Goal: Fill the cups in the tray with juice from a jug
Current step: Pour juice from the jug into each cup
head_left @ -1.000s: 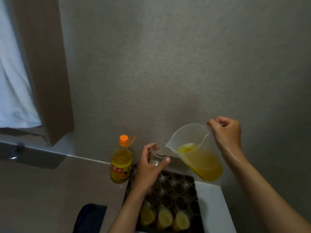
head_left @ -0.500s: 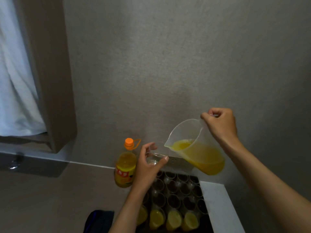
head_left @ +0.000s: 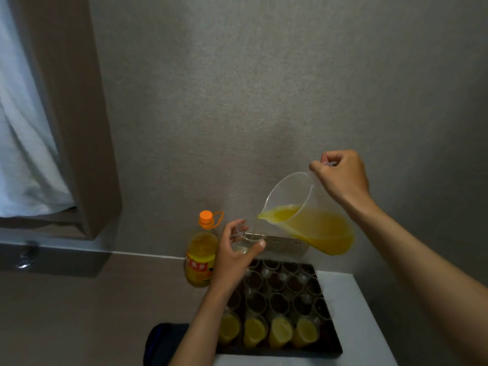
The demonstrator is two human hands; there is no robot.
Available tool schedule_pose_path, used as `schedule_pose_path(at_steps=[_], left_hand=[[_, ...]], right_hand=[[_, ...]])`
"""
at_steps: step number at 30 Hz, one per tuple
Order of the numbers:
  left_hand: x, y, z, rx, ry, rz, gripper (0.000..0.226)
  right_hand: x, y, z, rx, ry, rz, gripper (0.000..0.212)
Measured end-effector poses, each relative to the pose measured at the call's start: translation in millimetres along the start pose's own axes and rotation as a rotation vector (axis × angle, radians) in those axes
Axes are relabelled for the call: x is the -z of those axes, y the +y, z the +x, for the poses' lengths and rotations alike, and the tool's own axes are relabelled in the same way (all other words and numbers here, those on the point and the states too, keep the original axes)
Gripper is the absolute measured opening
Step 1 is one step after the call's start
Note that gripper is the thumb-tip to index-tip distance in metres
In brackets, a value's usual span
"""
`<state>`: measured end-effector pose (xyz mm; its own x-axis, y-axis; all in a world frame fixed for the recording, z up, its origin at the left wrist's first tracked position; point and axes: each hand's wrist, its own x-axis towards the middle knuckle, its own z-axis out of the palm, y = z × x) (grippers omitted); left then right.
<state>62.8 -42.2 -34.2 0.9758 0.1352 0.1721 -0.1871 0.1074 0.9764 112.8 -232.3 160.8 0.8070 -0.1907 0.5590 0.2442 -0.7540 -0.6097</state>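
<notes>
- Since half a second ago the jug (head_left: 309, 217) has tipped further toward the left, and the juice (head_left: 317, 228) now reaches right into its spout.
- The right hand (head_left: 340, 178) is clenched around the jug's handle at the upper right of the jug, holding it in the air above the far end of the tray (head_left: 330, 347).
- The left hand (head_left: 235, 257) is wrapped around a clear cup (head_left: 249, 241), thumb on its right side and fingers (head_left: 239, 227) curled on its left; the cup is lifted above the tray's far left corner.
- The spout sits just above and slightly right of the cup's rim; no stream of juice can be made out between them, and the cup looks empty.
- Both hands are apart from each other, each busy with its own object.
- Below them the dark tray lies on a white desk (head_left: 356, 299) and holds rows of cups.
- The four cups in the nearest row (head_left: 266, 331) are filled with yellow juice; the cups in the farther rows (head_left: 280, 289) look empty.
- Left of the tray, near the wall, stands a yellow bottle (head_left: 200, 257) with an orange cap, upright and just beside the left hand.
- A dark bag-like object (head_left: 163, 342) shows at the near left of the tray, too dim to identify.
- A brown curtain (head_left: 79, 114) hangs at far left.
</notes>
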Motion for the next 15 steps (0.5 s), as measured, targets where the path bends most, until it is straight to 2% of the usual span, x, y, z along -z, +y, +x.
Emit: schedule_pose_path(at_steps=[15], left_hand=[[16.2,-9.6,3.4,0.004,-0.010,-0.029,0.054]], right_hand=[[-8.3,-23.7,10.6,-0.014,0.015,-0.036,0.039]])
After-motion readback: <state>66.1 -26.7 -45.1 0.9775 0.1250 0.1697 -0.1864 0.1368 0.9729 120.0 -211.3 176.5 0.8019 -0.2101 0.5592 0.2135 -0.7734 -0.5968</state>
